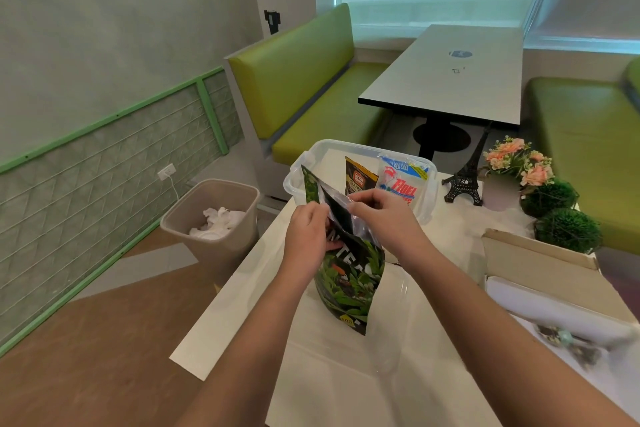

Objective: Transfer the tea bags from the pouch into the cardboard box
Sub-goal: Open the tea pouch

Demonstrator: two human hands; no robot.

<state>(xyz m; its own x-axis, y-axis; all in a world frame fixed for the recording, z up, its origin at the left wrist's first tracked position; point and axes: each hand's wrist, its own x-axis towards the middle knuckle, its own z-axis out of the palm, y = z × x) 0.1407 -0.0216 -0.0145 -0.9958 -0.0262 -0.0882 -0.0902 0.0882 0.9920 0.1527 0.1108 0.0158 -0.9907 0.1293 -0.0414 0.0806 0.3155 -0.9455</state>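
Note:
A dark green leaf-printed tea pouch (349, 281) stands upright on the white table (346, 374) in front of me. My left hand (308, 236) grips the left side of its top edge, and my right hand (381, 215) pinches the right side, with the mouth pulled apart between them. No tea bags show; the inside of the pouch is hidden. The open cardboard box (554, 284) lies at the right of the table, its flap up and its white interior showing.
A clear plastic bin (304, 163) behind the pouch holds a brown packet (360, 177) and a sea salt bag (405, 180). An Eiffel Tower model (465, 180), flowers (519, 159) and two green ball plants (568, 229) stand at the right. A waste bin (214, 215) sits on the floor at left.

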